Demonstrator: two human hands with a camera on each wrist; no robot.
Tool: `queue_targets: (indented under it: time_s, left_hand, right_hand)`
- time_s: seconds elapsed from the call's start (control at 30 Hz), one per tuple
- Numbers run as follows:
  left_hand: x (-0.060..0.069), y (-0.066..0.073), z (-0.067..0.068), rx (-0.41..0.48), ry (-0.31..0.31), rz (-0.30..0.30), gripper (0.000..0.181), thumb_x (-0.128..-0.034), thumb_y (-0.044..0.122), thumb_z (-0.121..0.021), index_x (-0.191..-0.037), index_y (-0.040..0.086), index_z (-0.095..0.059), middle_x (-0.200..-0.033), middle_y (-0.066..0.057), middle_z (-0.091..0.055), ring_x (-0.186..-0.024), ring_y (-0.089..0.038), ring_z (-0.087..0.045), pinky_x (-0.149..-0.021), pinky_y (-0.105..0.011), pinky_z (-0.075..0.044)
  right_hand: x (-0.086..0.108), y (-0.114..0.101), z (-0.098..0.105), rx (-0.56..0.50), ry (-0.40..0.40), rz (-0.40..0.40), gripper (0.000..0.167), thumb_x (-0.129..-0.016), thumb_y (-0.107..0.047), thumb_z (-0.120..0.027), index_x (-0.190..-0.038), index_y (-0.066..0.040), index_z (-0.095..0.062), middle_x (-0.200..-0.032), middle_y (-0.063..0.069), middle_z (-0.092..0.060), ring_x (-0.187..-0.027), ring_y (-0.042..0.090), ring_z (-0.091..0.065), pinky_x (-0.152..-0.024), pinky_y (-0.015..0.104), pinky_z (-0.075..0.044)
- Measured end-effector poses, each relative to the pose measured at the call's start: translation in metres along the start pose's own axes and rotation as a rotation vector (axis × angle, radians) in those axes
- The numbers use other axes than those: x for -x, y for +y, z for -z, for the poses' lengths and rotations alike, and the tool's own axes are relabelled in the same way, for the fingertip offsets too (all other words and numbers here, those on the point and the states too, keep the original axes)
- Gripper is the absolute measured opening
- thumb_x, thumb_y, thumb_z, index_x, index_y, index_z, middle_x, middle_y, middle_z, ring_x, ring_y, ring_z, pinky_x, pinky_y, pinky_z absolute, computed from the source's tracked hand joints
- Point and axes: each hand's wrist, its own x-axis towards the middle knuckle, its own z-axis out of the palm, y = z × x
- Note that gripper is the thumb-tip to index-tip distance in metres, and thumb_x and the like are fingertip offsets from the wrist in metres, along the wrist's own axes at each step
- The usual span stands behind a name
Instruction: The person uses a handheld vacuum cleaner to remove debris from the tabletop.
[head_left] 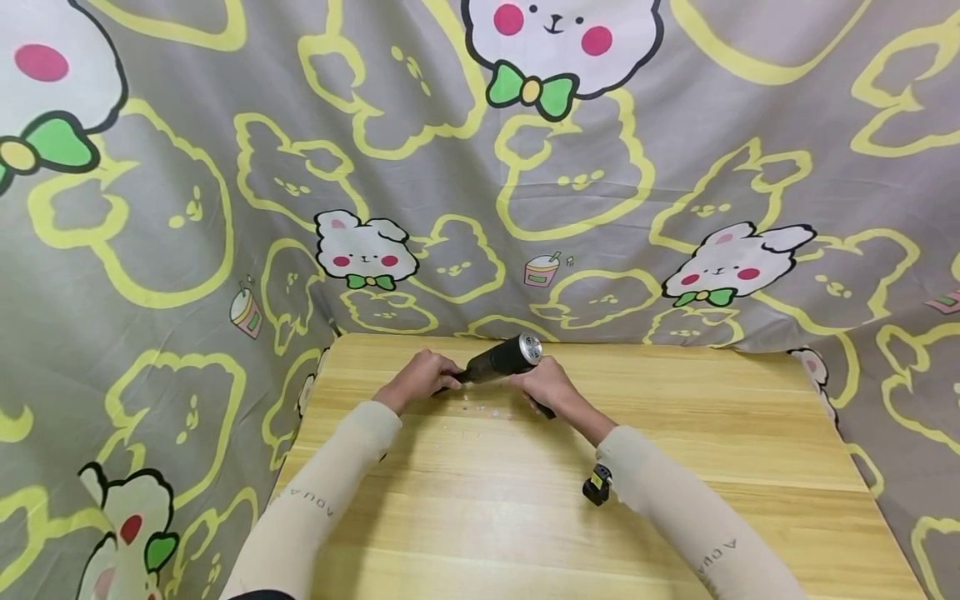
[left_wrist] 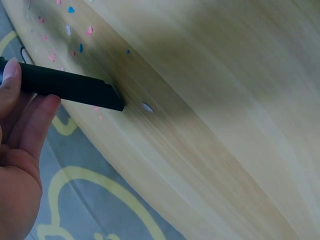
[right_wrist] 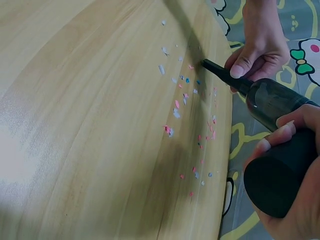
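Observation:
A black handheld vacuum cleaner [head_left: 495, 363] is held above the far part of the table. My right hand [head_left: 552, 388] grips its handle; in the right wrist view the round end of that handle [right_wrist: 275, 185] faces the camera. The left hand [head_left: 422, 378] pinches the narrow crevice nozzle [left_wrist: 70, 86] between thumb and fingers, near where it joins the smoky clear dust cup [right_wrist: 275, 102]. The nozzle's slanted tip points down toward the wood, close to a pale paper scrap [left_wrist: 147, 107]. Whether the tip touches the tabletop, I cannot tell.
Small pink, blue and white paper scraps [right_wrist: 176, 113] lie scattered on the wooden table [head_left: 480, 500] below the vacuum. A grey curtain [head_left: 450, 192] with cartoon bears hangs along the table's far edge and sides. A black wrist device [head_left: 597, 485] sits at the right sleeve.

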Motion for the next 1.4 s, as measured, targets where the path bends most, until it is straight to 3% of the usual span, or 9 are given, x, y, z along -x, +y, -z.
queue_targets:
  time_s: [0.33,0.77,1.07,1.4]
  left_hand:
    - [0.006,0.007,-0.002,0.001,0.027,-0.028,0.022,-0.09,0.021,-0.08,-0.108,0.008,-0.082,-0.106,-0.006,-0.082,-0.096,-0.021,-0.079,-0.085,-0.035,-0.065]
    - [0.017,0.005,0.001,0.016,0.013,0.04,0.021,-0.0902,0.022,-0.08,-0.107,0.009,-0.082,-0.104,-0.006,-0.082,-0.095,-0.02,-0.078,-0.085,-0.036,-0.065]
    - [0.023,0.006,0.0,0.043,0.019,0.025,0.022,-0.0887,0.021,-0.081,-0.106,0.008,-0.082,-0.103,-0.007,-0.082,-0.095,-0.022,-0.078,-0.084,-0.035,-0.065]
    - [0.023,0.014,-0.001,0.069,0.001,0.028,0.022,-0.0885,0.019,-0.082,-0.106,0.007,-0.082,-0.103,-0.008,-0.082,-0.095,-0.022,-0.078,-0.084,-0.036,-0.065]
  right_hand:
    - [0.003,0.002,0.003,-0.001,0.002,0.01,0.027,-0.087,-0.021,-0.071,-0.066,-0.006,-0.063,-0.044,0.001,-0.051,-0.035,0.014,-0.044,-0.036,0.026,-0.039]
    - [0.0,0.002,-0.007,0.01,-0.008,-0.01,0.034,-0.089,-0.025,-0.073,-0.063,-0.007,-0.062,-0.046,0.002,-0.051,-0.036,0.016,-0.045,-0.036,0.028,-0.041]
    - [0.003,-0.003,-0.003,0.073,-0.042,0.008,0.038,-0.09,-0.028,-0.074,-0.06,-0.008,-0.062,-0.046,0.002,-0.052,-0.037,0.016,-0.046,-0.037,0.027,-0.04]
    - [0.007,-0.005,0.006,0.144,-0.049,0.019,0.039,-0.087,-0.029,-0.072,-0.07,0.007,-0.068,-0.043,0.0,-0.05,-0.037,0.015,-0.046,-0.037,0.027,-0.039]
